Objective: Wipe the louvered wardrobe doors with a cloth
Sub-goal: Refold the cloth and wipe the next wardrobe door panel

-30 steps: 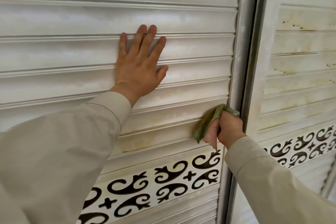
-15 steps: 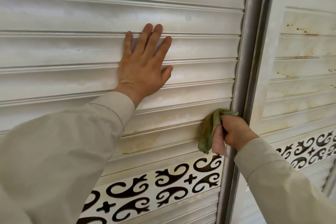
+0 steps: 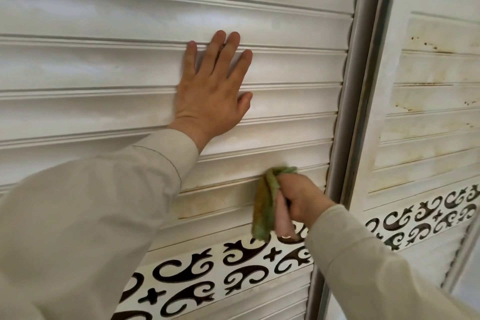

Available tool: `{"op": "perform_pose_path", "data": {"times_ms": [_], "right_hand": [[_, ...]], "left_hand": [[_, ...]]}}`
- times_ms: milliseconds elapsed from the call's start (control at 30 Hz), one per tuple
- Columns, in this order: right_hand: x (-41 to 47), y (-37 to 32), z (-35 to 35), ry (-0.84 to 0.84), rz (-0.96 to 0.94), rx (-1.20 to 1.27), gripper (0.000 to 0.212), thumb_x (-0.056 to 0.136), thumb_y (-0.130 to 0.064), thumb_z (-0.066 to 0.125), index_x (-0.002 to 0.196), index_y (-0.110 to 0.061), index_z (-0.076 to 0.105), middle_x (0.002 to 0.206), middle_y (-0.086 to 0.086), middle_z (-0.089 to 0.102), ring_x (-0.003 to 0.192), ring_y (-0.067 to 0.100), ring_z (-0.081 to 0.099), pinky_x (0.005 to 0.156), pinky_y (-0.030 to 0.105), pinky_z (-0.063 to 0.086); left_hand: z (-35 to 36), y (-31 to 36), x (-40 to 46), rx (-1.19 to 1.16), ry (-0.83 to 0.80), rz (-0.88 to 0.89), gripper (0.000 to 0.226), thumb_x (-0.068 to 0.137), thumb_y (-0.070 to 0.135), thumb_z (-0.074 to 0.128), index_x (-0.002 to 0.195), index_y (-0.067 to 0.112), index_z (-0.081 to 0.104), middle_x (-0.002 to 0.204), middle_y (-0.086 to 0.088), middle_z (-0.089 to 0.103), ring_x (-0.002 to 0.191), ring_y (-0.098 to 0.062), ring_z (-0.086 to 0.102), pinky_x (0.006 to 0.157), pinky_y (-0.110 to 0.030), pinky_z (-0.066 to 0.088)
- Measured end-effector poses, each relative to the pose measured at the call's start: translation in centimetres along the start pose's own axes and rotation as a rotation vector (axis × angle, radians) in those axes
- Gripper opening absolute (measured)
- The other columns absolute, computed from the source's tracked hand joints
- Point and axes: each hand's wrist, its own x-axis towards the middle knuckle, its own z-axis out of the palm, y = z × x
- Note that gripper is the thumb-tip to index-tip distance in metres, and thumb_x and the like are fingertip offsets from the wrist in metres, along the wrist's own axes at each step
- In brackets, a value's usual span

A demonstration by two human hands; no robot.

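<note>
Two beige sleeves (image 3: pixel 85 215) reach from the near edge toward white slatted wardrobe doors. The right hand (image 3: pixel 301 200) has its fingers curled tight around a bunched green and pink cloth (image 3: pixel 266 205), held against a yellow-stained slat low on the left door (image 3: pixel 104 65), just left of the grey metal frame (image 3: pixel 363 73). Below the cloth runs a band of dark scroll cut-outs (image 3: pixel 197 273). Farther up, the left hand (image 3: pixel 211 88) lies flat on the slats, fingers straight and slightly apart. The right door (image 3: pixel 436 101) shows brown specks.

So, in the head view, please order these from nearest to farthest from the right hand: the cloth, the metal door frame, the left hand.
From the right hand:
1. cloth, gripped in it, hanging on its left.
2. metal door frame, just to its right.
3. left hand, higher up, flat on the slats.
</note>
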Motion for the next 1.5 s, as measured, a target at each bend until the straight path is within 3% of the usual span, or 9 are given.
{"op": "perform_pose_path", "data": {"times_ms": [233,433,600,800,933,1133,1233,1400,1500], "right_hand": [[-3.6,3.3,9.9,-0.117,-0.021,-0.009,0.025,0.09,-0.003,0.049,0.106,-0.011,0.066,0.098,0.018,0.071,0.085,0.033,0.071,0.074,0.045,0.061],[-2.5,0.6,2.1,0.131,-0.139,0.058,0.023,0.089,0.008,0.046,0.087,-0.007,0.063,0.076,0.013,0.065,0.065,0.026,0.064,0.059,0.034,0.057],[4.4,-1.7,-6.7,0.367,-0.017,0.092,0.021,0.089,-0.01,0.05,0.099,-0.008,0.068,0.099,0.017,0.07,0.083,0.031,0.067,0.088,0.045,0.057],[0.8,-0.9,-2.5,0.223,-0.05,0.164,0.029,0.093,0.001,0.038,0.106,-0.01,0.061,0.094,0.016,0.064,0.078,0.031,0.063,0.07,0.046,0.057],[-0.8,-0.3,-1.7,0.179,-0.005,0.252,0.021,0.094,-0.008,0.041,0.097,-0.01,0.062,0.085,0.012,0.063,0.073,0.028,0.061,0.089,0.05,0.055],[-2.0,0.6,-2.7,0.05,0.007,0.324,0.018,0.092,-0.023,0.065,0.093,-0.006,0.069,0.071,0.007,0.071,0.057,0.021,0.065,0.061,0.033,0.054],[-2.1,0.9,-3.3,0.115,0.014,0.264,0.029,0.085,-0.034,0.078,0.093,-0.008,0.067,0.078,0.01,0.07,0.069,0.026,0.067,0.074,0.04,0.059],[-1.6,0.5,-3.8,0.198,0.008,0.286,0.013,0.099,-0.027,0.058,0.093,-0.015,0.057,0.079,0.009,0.06,0.061,0.022,0.058,0.037,0.02,0.044],[-0.8,0.4,-3.7,0.18,-0.018,0.24,0.008,0.096,-0.02,0.058,0.1,-0.013,0.062,0.087,0.011,0.065,0.069,0.023,0.061,0.052,0.026,0.049]], "left_hand": [[-0.3,0.3,0.0,-0.008,-0.036,-0.002,0.07,0.095,0.056,0.039,0.156,0.024,0.025,0.167,-0.006,0.01,0.153,-0.028,0.005,0.119,-0.058,-0.001],[-0.5,0.2,-0.1,-0.002,-0.056,0.003,0.07,0.096,0.057,0.038,0.156,0.024,0.025,0.167,-0.006,0.01,0.154,-0.028,0.005,0.119,-0.058,-0.001],[-0.5,0.8,0.1,0.006,-0.059,0.0,0.069,0.097,0.057,0.037,0.156,0.024,0.024,0.167,-0.007,0.01,0.153,-0.029,0.004,0.119,-0.059,0.0],[-0.8,2.3,1.2,0.007,-0.171,0.033,0.075,0.095,0.061,0.039,0.157,0.024,0.02,0.167,-0.009,0.001,0.153,-0.031,-0.003,0.118,-0.061,-0.004],[-1.3,3.1,1.6,-0.016,-0.229,0.126,0.079,0.09,0.061,0.048,0.156,0.027,0.023,0.167,-0.008,-0.001,0.153,-0.033,-0.008,0.116,-0.06,-0.01],[-1.7,3.8,2.2,-0.006,-0.299,0.139,0.08,0.091,0.061,0.046,0.157,0.029,0.016,0.167,-0.006,-0.009,0.152,-0.032,-0.016,0.116,-0.059,-0.012],[-1.5,3.7,2.1,0.002,-0.299,0.134,0.08,0.091,0.062,0.045,0.158,0.029,0.015,0.167,-0.006,-0.01,0.152,-0.031,-0.016,0.116,-0.06,-0.011],[-1.3,3.8,2.0,0.002,-0.268,0.145,0.08,0.09,0.062,0.045,0.157,0.029,0.017,0.167,-0.007,-0.007,0.152,-0.032,-0.013,0.116,-0.06,-0.011],[-1.0,3.7,1.9,0.006,-0.24,0.149,0.08,0.089,0.062,0.044,0.157,0.028,0.02,0.167,-0.007,-0.004,0.153,-0.032,-0.011,0.116,-0.061,-0.009]]}}
